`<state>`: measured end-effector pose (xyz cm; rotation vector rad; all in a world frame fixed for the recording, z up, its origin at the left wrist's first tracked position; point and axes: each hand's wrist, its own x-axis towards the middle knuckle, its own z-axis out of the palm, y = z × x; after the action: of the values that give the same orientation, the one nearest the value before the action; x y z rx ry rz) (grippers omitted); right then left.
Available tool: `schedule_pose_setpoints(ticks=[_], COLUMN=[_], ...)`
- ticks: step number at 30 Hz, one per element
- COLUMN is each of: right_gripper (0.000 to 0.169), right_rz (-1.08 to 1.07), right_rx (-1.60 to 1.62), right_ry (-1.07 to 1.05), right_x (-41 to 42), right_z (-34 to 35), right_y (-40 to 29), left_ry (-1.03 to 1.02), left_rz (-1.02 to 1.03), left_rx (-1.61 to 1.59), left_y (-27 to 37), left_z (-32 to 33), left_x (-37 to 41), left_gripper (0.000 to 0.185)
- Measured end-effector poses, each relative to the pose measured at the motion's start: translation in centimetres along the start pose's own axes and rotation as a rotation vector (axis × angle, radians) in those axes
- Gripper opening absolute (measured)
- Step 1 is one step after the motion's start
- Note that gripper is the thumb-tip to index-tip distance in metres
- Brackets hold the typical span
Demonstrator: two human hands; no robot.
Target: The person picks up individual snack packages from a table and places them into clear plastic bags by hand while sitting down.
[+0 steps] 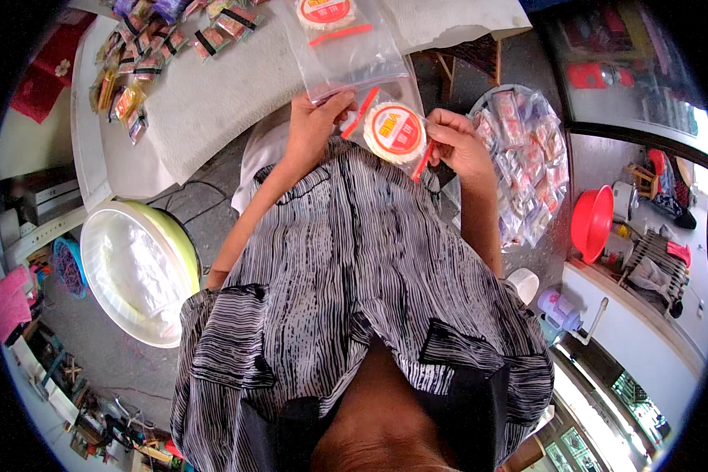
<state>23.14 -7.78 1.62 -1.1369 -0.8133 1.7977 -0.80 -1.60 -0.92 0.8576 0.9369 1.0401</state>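
Observation:
Between my hands is a small clear packet (360, 121) with red strips at both ends. It holds a round white coil (395, 133) bearing a red and orange printed label. My right hand (460, 144) pinches the packet's right end. My left hand (317, 127) has thumb and fingers closed at the near edge of a larger clear zip bag (351, 65), close beside the packet's left red strip. A similar round labelled packet (325, 15) lies at the far end of that bag, partly cut off by the top of the view.
A pale cloth-covered table (212, 100) carries many small wrapped packets (147, 56) at the far left. To my right, a round container (525, 159) is heaped with filled clear bags. A translucent basin (135, 274) stands at my left, a red basin (592, 224) far right.

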Motion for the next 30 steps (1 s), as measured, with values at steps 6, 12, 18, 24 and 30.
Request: schedule_pose_setpoints(ticks=[6, 12, 18, 24, 30], right_gripper=[0.015, 0.014, 0.013, 0.011, 0.014], right_rz=[-0.038, -0.021, -0.066, -0.138, -0.235], right_rx=[0.038, -0.020, 0.017, 0.121, 0.031], right_ry=[-0.002, -0.030, 0.052, 0.171, 0.386], right_x=[1.0, 0.3, 1.4, 2.3, 2.4], right_z=[0.5, 0.7, 1.4, 1.8, 5.9], right_y=[0.6, -0.2, -0.5, 0.1, 0.1], left_ry=[0.019, -0.038, -0.036, -0.067, -0.050], left_rz=[0.038, -0.002, 0.082, 0.062, 0.108], left_rx=[-0.015, 0.034, -0.011, 0.051, 0.070], left_y=[0.8, -0.2, -0.4, -0.2, 0.1], left_z=[0.5, -0.6, 0.0, -0.8, -0.4], left_x=[-0.3, 0.1, 0.3, 0.2, 0.0], left_gripper=[0.013, 0.013, 0.018, 0.011, 0.011])
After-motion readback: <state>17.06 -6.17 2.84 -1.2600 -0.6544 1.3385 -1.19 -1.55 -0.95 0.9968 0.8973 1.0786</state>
